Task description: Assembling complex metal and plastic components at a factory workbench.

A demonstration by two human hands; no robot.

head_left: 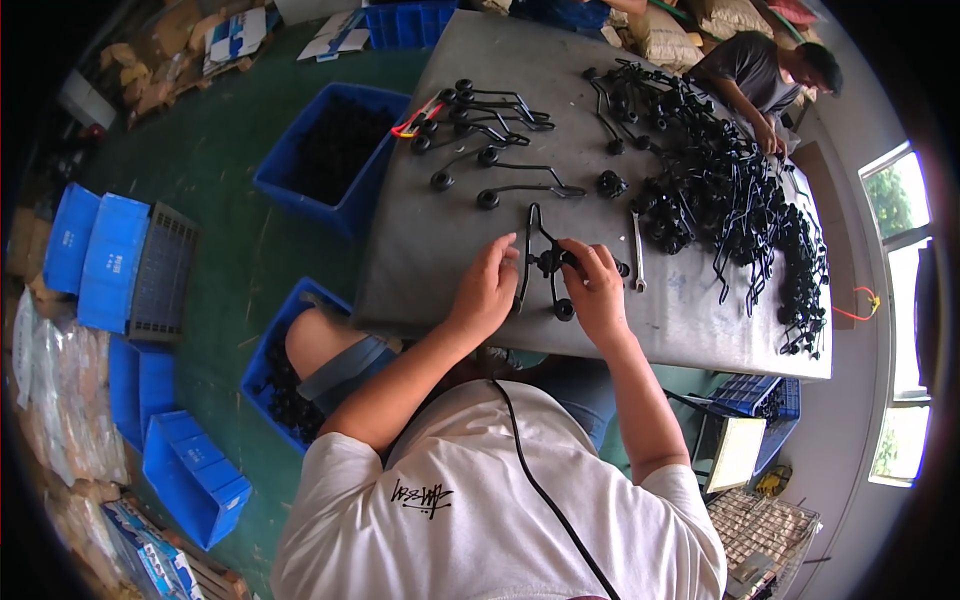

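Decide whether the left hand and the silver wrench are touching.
Apart: the head view shows the black wire part and right hand between the left hand and the silver wrench.

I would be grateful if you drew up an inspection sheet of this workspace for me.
Surface: grey table, with bare patches between the parts.
Job's things: a black wire frame between the hands; similar wheeled frames laid out beyond it; a large heap of black parts to the right.
Clutter: a wrench lies right of the hands; a red-and-yellow item, kind unclear, at the left edge.
Hands: the right hand grips the frame; the left hand is beside it, contact unclear.
Cables: a black cord runs down the white shirt.
Surroundings: blue bins on the green floor; a co-worker at the heap.
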